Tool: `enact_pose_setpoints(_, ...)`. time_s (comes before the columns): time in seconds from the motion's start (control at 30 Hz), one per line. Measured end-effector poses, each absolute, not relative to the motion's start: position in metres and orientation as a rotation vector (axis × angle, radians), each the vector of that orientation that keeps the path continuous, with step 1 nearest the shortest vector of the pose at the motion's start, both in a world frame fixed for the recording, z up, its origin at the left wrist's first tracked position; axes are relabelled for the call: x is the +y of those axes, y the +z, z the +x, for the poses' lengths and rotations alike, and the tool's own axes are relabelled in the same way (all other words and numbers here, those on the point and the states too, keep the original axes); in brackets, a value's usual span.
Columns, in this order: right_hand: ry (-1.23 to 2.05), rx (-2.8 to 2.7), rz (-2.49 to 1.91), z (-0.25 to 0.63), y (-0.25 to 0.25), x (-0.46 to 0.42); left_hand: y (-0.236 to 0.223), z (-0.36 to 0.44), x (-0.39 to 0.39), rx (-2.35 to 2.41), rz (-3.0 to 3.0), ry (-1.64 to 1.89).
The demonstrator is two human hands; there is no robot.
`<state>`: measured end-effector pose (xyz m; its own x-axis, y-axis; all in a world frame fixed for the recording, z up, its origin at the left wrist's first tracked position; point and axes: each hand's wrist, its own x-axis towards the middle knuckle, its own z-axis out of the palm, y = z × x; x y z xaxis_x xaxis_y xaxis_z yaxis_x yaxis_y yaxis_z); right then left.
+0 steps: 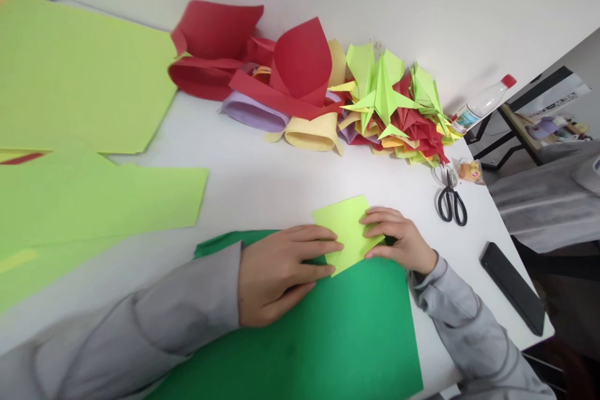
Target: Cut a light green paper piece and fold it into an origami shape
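A small light-green folded paper [345, 228] lies on the white table [262, 181], partly over a large dark-green sheet [337, 337]. My left hand [281, 272] rests flat on the dark-green sheet, fingers stretched out, with the fingertips pressing the small paper's left edge. My right hand [398, 240] is at the paper's right edge, fingers curled and pinching that edge down. Both arms wear grey sleeves.
Large light-green sheets [79, 81] cover the table's left. A pile of curled red, purple and yellow paper and folded origami figures [384, 103] lies along the wall. Black scissors [450, 200], a black phone [512, 287] and a plastic bottle [485, 102] are at the right.
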<state>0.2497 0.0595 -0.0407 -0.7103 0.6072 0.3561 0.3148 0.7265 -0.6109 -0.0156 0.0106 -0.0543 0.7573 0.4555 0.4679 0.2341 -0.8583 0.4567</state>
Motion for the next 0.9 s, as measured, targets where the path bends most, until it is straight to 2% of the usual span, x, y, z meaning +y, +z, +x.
enact_pose_setpoints(0.5, 0.685, -2.473, -0.633, 0.252, -0.0393, 0.0625, -0.0532, -0.0166, 0.0072, 0.564, 2.627, 0.716)
enact_pose_setpoints(0.9, 0.813, -2.399, -0.64, 0.2541, -0.0388, 0.0633, -0.054, -0.018, 0.0088, 0.528, 2.613, 0.736)
